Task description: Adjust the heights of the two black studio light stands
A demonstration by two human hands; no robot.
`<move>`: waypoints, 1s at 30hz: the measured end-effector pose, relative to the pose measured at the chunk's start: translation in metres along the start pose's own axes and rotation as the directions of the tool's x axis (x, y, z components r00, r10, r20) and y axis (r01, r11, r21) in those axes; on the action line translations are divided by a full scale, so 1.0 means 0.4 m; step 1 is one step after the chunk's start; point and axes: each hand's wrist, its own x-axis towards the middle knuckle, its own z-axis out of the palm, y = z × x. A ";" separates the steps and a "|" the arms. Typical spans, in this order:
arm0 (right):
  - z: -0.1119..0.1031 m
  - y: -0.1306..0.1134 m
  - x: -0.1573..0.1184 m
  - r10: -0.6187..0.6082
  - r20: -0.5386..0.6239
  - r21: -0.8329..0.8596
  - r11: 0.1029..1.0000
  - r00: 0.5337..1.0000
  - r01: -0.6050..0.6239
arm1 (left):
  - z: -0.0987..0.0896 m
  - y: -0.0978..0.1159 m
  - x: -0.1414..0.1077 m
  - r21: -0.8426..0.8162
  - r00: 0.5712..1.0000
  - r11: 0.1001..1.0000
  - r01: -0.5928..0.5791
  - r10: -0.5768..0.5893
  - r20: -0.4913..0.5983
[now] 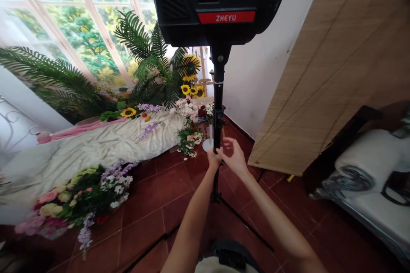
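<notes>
A black studio light (221, 0) with a red ZHEYU label is mounted on a black light stand (218, 132) directly in front of me. My left hand (214, 158) is wrapped round the stand's pole, below a clamp collar. Close by on the right, my right hand (234, 155) has its thumb at the pole, while its fingers are bent and held apart, off the pole. Below the hands the stand's legs (248, 224) spread over the floor.
A bed with cream fabric (105, 147) stands left, with bunches of artificial flowers (80, 196) before it. Behind are palm fronds (153, 55) and a window (83, 21). On the right hangs a bamboo blind (297, 81), near a white upholstered seat (371, 166). Red tiles (144, 213) cover the floor.
</notes>
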 end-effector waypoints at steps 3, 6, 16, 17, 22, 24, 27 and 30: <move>0.030 -0.092 0.100 -0.051 -0.076 0.142 0.988 0.996 0.061 | -0.001 -0.002 -0.001 0.043 0.996 0.996 -0.083 0.084 -0.005; 0.068 -0.154 0.174 -0.065 -0.113 0.171 0.982 0.991 0.084 | 0.001 -0.002 -0.001 0.063 0.994 0.992 -0.105 0.108 -0.036; 0.073 -0.117 0.246 -0.081 -0.062 0.199 0.976 0.995 0.092 | -0.012 -0.014 -0.012 0.112 0.978 0.973 -0.202 0.206 -0.024; 0.070 -0.109 0.248 -0.084 -0.026 0.225 0.970 0.996 0.088 | -0.015 -0.015 -0.018 0.098 0.972 0.967 -0.233 0.235 -0.008; 0.073 -0.075 0.228 -0.072 0.031 0.300 0.952 0.997 0.059 | -0.021 -0.023 -0.031 0.030 0.959 0.959 -0.283 0.282 0.026; 0.082 -0.064 0.208 -0.063 -0.011 0.271 0.960 0.998 0.064 | -0.020 -0.030 -0.028 0.021 0.961 0.961 -0.276 0.275 0.027; 0.100 -0.043 0.174 -0.013 -0.062 0.198 0.980 0.998 0.025 | -0.018 -0.041 -0.025 -0.030 0.965 0.966 -0.257 0.258 0.040; 0.122 -0.014 0.135 0.054 -0.123 0.133 0.990 0.991 -0.038 | -0.018 -0.050 -0.025 -0.109 0.962 0.959 -0.263 0.269 0.041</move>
